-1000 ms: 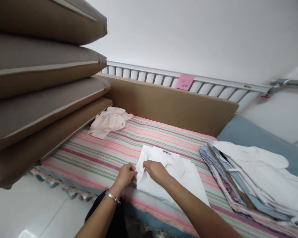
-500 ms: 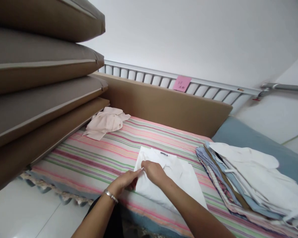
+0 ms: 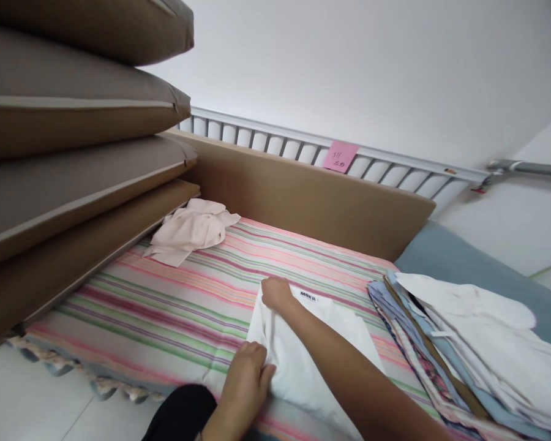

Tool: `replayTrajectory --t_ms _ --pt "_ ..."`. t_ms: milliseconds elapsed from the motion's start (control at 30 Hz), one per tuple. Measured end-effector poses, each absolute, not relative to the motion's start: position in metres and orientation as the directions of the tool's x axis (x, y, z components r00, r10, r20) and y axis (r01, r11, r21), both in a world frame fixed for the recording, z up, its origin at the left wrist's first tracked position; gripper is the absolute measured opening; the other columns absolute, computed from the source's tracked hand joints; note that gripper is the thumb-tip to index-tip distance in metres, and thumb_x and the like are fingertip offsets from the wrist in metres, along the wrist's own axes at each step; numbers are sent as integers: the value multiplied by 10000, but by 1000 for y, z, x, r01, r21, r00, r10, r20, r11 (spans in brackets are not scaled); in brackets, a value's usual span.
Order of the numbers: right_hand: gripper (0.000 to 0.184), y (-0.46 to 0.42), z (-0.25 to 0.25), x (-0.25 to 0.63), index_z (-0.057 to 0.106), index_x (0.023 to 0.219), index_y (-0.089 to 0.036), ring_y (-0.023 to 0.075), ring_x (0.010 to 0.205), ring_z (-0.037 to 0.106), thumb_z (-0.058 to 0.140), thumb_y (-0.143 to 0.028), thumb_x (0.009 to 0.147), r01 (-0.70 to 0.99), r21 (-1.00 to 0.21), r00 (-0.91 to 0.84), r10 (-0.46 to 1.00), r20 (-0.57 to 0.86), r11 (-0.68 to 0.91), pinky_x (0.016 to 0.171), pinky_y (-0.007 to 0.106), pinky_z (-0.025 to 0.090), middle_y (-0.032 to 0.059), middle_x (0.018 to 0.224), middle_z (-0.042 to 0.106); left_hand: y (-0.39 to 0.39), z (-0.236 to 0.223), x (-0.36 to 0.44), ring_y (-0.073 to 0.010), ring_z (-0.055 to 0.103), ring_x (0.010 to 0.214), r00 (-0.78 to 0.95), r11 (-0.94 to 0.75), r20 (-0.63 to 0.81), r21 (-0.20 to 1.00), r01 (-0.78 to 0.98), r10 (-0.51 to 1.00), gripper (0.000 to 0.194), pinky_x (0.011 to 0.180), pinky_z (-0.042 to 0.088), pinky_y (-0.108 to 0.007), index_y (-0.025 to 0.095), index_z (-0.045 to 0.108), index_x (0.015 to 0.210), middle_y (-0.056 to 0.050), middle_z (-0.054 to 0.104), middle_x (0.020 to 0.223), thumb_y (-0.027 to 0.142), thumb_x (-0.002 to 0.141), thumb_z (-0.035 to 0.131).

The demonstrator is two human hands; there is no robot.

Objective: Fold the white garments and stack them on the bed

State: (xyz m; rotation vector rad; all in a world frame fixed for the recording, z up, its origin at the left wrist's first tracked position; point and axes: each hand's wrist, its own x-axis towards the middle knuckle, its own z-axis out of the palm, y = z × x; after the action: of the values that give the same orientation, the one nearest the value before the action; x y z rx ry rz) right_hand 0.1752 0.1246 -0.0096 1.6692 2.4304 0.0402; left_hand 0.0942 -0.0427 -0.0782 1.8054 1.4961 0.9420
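A white folded shirt with a dark printed neck label lies flat on a striped cloth. My right hand reaches across it and is closed on the far left corner of the shirt. Nearer to me, my left hand pinches the same left edge lower down, thumb pressed toward the fingers. Between the two hands the fabric forms a ridge along that edge. The right forearm covers part of the shirt's middle.
A stack of folded clothes lies to the right. A pale pink crumpled garment sits back left, beside stacked brown cushions. A brown board leans on a white radiator bearing a pink note.
My hands have moved apart along the shirt's left edge: the right one went up to the far corner, the left one came down nearer to me. The view has shifted slightly.
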Motion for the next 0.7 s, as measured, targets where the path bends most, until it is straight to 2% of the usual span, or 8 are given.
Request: replayTrajectory --t_ms 167,367,467,567,700 --pt "293 115 10 182 620 981 -126 242 906 613 499 -88 716 938 224 -256 965 -64 263 827 375 354 152 947 669 -45 -87 101 -192 506 699 55 -72 51 874 480 997 161 646 313 -305 223 489 717 -49 580 737 311 824 406" --pt "290 101 27 183 585 999 -72 256 877 612 452 -66 741 947 262 -206 977 54 185 807 396 349 196 931 647 -39 -97 97 -177 531 735 0 47 -49 962 268 999 152 686 365 -280 219 463 714 -34 583 749 300 803 369" --pt "286 107 16 170 593 1004 -60 269 912 611 447 -54 757 950 254 -202 978 47 184 834 419 350 214 956 646 -37 -102 92 -181 544 718 -53 106 -93 934 342 994 162 687 382 -286 217 468 720 -33 592 729 289 794 344" --pt "309 116 -7 155 595 1044 -44 283 946 608 463 -47 765 952 236 -202 979 6 195 856 438 356 229 992 647 -34 -113 88 -207 596 776 -66 144 -128 900 412 989 225 722 415 -302 207 525 797 -74 655 812 304 804 322" --pt "400 129 -35 149 575 1116 -37 298 967 602 585 -117 723 956 176 -227 973 -53 233 907 469 351 224 1027 647 -22 -135 81 -251 644 862 -50 191 -190 860 473 981 302 739 458 -322 189 582 921 -122 702 906 348 796 358"
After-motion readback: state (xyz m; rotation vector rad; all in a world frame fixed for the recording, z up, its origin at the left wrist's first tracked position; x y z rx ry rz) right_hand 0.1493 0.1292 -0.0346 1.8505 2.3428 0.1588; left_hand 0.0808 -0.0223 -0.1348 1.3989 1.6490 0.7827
